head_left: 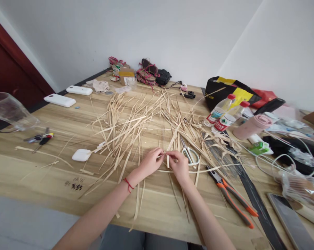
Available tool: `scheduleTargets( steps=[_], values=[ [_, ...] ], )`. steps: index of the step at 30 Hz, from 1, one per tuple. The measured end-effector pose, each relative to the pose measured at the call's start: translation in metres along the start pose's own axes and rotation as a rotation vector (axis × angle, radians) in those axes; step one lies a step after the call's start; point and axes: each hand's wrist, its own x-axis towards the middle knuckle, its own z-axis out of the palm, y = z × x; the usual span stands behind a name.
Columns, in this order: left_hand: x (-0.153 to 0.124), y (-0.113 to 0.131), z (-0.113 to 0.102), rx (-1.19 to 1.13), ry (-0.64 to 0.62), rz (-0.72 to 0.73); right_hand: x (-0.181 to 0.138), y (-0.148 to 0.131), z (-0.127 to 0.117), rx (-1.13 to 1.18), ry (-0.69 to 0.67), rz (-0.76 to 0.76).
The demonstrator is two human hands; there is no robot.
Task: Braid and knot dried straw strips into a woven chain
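Observation:
My left hand [150, 162] and my right hand [179, 165] meet over the wooden table [55, 173], fingertips pinched together on a thin pale straw strip [168, 160]. A short end of the strip hangs down between the hands. A long strip [211, 170] runs off to the right from under my right hand. A red cord circles my left wrist. Behind the hands lies a loose heap of straw strips [136, 121]. White-handled scissors [190, 153] lie just right of my right hand.
Orange-handled pliers [233, 198] and a dark flat bar [253, 198] lie at the right. Two plastic bottles [223, 113], a pink cup [253, 125], cables and bags crowd the right side. A white earbud case [81, 155], two white devices [59, 100] and a clear jug [9, 111] sit left.

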Motion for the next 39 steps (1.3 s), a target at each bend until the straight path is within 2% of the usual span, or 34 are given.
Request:
scheduleTargets(
  steps=[9, 15, 23, 29, 36, 39],
  values=[
    [0.0013, -0.0001, -0.0021, -0.034, 0.007, -0.01, 0.0042, -0.0044, -0.0033, -0.01, -0.051, -0.065],
    [0.0012, -0.0004, 0.0002, -0.037, 0.016, -0.026, 0.0045, -0.0037, -0.0029, -0.025, -0.032, -0.085],
    [0.0028, -0.0004, -0.0004, -0.059, 0.006, -0.027, 0.0038, 0.004, -0.001, 0.056, 0.014, 0.031],
    [0.0029, -0.0007, 0.0001, -0.059, 0.036, -0.021, 0.0048, 0.002, -0.0028, 0.075, 0.0, 0.016],
    [0.0028, -0.0011, -0.0006, -0.061, 0.022, -0.023, 0.0067, -0.0019, -0.0058, 0.03, -0.057, -0.059],
    [0.0032, 0.0013, -0.0028, -0.09, 0.005, -0.022, 0.0057, -0.0037, -0.0052, 0.047, -0.035, -0.046]
  ],
)
